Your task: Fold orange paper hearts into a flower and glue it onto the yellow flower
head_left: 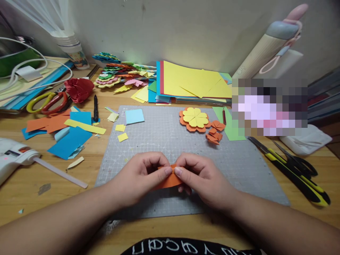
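Observation:
Over the front half of the grey cutting mat (154, 141), my left hand (147, 175) and my right hand (200, 179) pinch one piece of orange paper (170, 181) between thumbs and fingers. The two thumb tips nearly meet at its upper edge. Much of the paper is hidden behind my fingers. Farther back on the mat lies a layered paper flower, a yellow layer (196, 117) on an orange one. Beside it are small folded orange paper pieces (214, 137). A light blue paper square (134, 116) and small yellow paper squares (122, 137) lie at the mat's left.
Paper scraps (70, 141), red-and-yellow-handled scissors (50, 101) and a white glue gun (17, 157) lie left. A yellow-black utility knife (294, 175) and black scissors (300, 164) lie right. Colored paper sheets (193, 78) and paper flowers (119, 72) stand along the wall.

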`<action>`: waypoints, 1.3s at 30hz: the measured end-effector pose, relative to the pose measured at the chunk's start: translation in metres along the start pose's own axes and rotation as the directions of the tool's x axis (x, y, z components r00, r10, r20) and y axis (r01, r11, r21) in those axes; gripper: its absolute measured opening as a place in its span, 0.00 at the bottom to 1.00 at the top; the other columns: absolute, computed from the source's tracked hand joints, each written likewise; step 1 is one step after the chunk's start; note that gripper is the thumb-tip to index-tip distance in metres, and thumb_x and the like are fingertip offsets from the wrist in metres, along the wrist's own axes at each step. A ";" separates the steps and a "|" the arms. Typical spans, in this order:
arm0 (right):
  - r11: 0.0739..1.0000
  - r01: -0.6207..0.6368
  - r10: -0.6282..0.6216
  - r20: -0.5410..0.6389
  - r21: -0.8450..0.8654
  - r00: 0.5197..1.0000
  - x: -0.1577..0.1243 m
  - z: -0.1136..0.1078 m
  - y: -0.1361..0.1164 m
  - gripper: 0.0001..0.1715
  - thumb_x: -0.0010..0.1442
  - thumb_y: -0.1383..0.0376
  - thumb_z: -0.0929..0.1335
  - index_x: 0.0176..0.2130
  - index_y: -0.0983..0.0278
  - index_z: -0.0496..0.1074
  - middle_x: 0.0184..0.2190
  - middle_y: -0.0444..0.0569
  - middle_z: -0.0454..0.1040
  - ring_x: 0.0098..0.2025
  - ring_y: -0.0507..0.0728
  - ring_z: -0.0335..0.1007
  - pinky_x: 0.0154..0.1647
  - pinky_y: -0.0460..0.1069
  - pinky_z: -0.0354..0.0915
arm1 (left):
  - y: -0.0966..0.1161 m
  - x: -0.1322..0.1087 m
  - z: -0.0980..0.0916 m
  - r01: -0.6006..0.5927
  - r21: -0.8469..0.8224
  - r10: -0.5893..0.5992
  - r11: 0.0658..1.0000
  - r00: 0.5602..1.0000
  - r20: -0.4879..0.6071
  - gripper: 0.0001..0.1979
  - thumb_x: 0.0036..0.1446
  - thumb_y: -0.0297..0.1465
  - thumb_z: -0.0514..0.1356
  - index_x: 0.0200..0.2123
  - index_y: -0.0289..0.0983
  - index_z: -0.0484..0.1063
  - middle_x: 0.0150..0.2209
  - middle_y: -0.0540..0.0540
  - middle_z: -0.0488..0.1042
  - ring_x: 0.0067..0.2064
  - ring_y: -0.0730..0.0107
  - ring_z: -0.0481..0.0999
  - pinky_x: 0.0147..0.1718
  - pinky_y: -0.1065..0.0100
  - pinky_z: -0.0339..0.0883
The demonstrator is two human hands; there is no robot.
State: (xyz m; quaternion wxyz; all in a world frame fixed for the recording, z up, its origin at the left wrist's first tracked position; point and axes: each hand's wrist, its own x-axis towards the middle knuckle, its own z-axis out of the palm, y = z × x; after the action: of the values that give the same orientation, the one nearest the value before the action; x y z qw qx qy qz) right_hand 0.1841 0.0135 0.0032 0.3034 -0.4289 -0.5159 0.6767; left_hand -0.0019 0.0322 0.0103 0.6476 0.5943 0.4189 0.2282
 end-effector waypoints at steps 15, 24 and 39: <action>0.997 0.023 -0.024 0.015 0.072 1.000 -0.004 0.008 0.001 0.13 0.59 0.59 0.68 0.28 0.65 0.65 0.21 0.39 0.64 0.20 0.47 0.61 0.21 0.43 0.57 | 0.003 -0.005 0.007 -0.082 0.084 0.086 0.993 0.995 -0.055 0.08 0.51 0.31 0.56 0.23 0.36 0.64 0.23 0.52 0.65 0.26 0.74 0.63 0.27 0.70 0.58; 0.998 0.054 -0.054 -0.021 -0.021 0.998 0.001 0.002 0.000 0.12 0.57 0.61 0.69 0.27 0.64 0.66 0.21 0.39 0.63 0.22 0.47 0.55 0.22 0.44 0.54 | 0.001 -0.005 0.009 0.044 0.054 -0.047 0.998 0.997 0.063 0.07 0.50 0.30 0.56 0.23 0.36 0.63 0.21 0.54 0.62 0.24 0.75 0.61 0.24 0.72 0.56; 0.990 0.136 -0.136 0.000 0.032 0.991 0.002 0.001 0.001 0.10 0.60 0.64 0.66 0.28 0.64 0.65 0.24 0.40 0.62 0.26 0.48 0.58 0.27 0.44 0.58 | -0.002 -0.002 0.004 0.012 0.021 -0.012 1.000 1.000 -0.013 0.12 0.55 0.36 0.57 0.25 0.35 0.68 0.24 0.51 0.67 0.29 0.71 0.64 0.30 0.68 0.58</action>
State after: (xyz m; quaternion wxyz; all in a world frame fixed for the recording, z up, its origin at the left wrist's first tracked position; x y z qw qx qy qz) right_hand 0.1819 0.0146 0.0022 0.3549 -0.3872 -0.5333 0.6631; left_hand 0.0000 0.0277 0.0085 0.6400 0.5969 0.4290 0.2237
